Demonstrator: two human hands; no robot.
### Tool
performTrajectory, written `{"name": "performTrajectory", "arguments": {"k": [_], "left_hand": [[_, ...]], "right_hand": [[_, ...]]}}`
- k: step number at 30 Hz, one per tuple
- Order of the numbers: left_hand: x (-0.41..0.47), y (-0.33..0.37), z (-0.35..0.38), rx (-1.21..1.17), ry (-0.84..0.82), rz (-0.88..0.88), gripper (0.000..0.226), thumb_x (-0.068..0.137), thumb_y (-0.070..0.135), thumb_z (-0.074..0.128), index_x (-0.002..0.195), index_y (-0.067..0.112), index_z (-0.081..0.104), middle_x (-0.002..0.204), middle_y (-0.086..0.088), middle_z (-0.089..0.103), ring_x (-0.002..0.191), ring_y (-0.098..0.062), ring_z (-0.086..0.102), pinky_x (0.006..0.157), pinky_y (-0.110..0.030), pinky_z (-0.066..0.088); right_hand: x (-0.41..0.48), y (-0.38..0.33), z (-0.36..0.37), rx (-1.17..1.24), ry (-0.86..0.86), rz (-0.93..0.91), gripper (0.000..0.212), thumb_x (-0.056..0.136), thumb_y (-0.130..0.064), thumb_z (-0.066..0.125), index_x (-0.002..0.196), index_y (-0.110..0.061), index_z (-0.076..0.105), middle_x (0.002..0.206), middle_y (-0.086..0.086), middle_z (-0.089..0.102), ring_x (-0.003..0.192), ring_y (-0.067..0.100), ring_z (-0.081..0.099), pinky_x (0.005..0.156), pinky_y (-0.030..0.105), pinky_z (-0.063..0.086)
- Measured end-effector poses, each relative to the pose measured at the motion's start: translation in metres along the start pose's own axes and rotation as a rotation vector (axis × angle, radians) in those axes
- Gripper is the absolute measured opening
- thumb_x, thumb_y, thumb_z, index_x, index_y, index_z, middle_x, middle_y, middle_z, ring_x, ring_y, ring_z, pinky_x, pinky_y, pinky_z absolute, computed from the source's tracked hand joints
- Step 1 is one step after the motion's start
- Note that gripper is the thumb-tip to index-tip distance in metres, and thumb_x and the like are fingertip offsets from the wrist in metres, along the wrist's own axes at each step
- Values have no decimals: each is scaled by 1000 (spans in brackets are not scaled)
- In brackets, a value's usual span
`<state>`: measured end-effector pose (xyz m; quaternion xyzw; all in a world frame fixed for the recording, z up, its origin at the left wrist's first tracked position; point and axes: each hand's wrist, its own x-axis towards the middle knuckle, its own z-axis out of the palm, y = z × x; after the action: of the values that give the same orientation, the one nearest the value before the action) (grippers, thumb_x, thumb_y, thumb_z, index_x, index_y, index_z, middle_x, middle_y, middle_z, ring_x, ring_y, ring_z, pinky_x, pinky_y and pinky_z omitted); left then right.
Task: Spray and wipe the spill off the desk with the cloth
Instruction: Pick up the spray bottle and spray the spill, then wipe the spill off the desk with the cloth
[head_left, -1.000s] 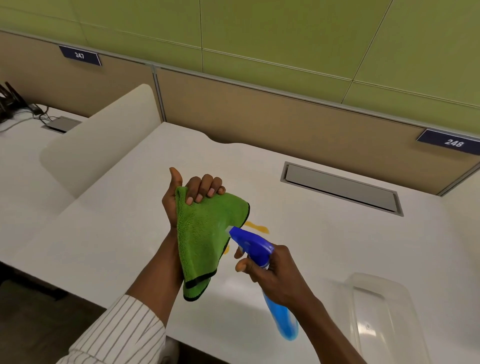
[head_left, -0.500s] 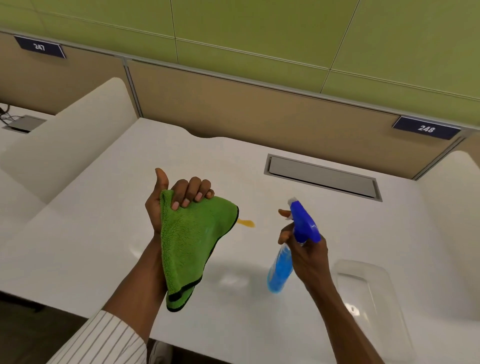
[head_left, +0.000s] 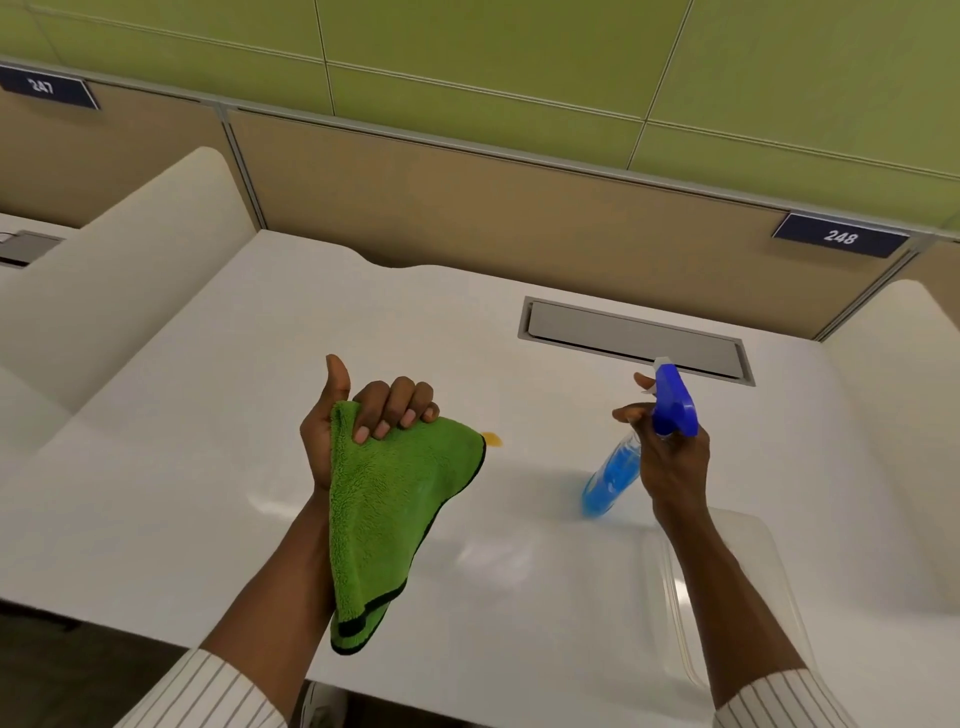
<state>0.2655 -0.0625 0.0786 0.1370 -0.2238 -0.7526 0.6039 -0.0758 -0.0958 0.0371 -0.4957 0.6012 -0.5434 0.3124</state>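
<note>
You hold a green fluffy microfibre cloth with a black sewn edge (head_left: 387, 512) above the white smooth counter (head_left: 171, 499). It is bunched at its top and hangs down loose, with one corner pointing right. Just beside that corner, a small orange-yellow spill (head_left: 492, 439) lies on the counter, partly hidden by the cloth. To the right, well apart from the spill, you hold a clear spray bottle with blue liquid and a blue trigger head (head_left: 641, 441), tilted, with its base low and near the counter.

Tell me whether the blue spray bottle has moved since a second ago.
Yes. The blue spray bottle, in the right hand, swung right, away from the orange spill, toward the grey desk hatch.
</note>
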Motion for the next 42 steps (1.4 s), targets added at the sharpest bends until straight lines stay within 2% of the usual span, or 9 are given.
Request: {"name": "performTrajectory", "arguments": {"k": [12,16,20,22,27,30,32,36,42], "left_hand": [[-4,-5,1,1,-11,-17,81,114,63,27,46,22,43,61,-2,28,75,-22,41,86,-37,36],[-7,-6,1,-20,-18,-29,85,114,63,29,45,19,51,61,-2,29,75,-23,39,86,-37,36],[-13,-7,0,-19,-12,-36,81,115,64,21,49,21,37,62,-2,29,76,-22,43,87,-36,37],[-16,-8,0,-22,-2,-38,82,116,64,19,49,20,35,62,-1,29,75,-22,43,86,-36,37],[-22,-10,-2,-76,-21,-46,82,116,63,18,49,21,37,61,-1,31,76,-23,43,86,-36,38],[-26,-14,-1,-95,-29,-64,83,116,65,19,48,22,40,61,-1,31,76,-22,44,86,-36,39],[-27,-17,0,-116,-28,-75,87,116,64,22,45,21,48,61,-1,30,75,-23,43,85,-36,39],[-27,-19,1,-151,-60,-98,84,112,64,30,45,19,52,61,-1,29,74,-22,43,84,-36,38],[-31,-6,-9,-190,-99,-124,78,112,66,25,49,21,36,62,-1,30,75,-21,43,85,-35,38]], "right_hand": [[10,16,9,-38,19,64,30,100,-11,66,124,6,65,132,1,69,117,34,70,105,48,56],[2,17,13,-70,40,95,39,99,-15,69,135,-4,60,110,-20,73,105,8,72,104,43,55],[-19,16,14,-156,130,161,72,85,-50,69,142,-7,54,133,9,67,123,27,62,109,50,51],[-36,16,13,-196,209,166,79,82,-60,66,143,-13,52,139,10,62,129,29,58,110,50,50],[-108,7,25,-79,370,153,60,87,-64,70,134,-29,58,132,-6,64,120,13,64,97,37,58],[-153,-4,48,-53,201,133,59,81,-78,67,119,-32,65,118,-11,72,104,6,71,83,28,60],[-172,-7,67,-48,1,124,62,79,-76,70,122,-31,65,119,-10,75,106,7,73,87,27,60],[-185,-12,110,299,-333,367,84,77,-60,84,144,-18,55,138,2,71,130,20,66,108,41,54],[-194,-23,144,859,-599,728,64,74,-23,94,133,-14,71,140,15,69,128,34,68,97,45,60]]}}
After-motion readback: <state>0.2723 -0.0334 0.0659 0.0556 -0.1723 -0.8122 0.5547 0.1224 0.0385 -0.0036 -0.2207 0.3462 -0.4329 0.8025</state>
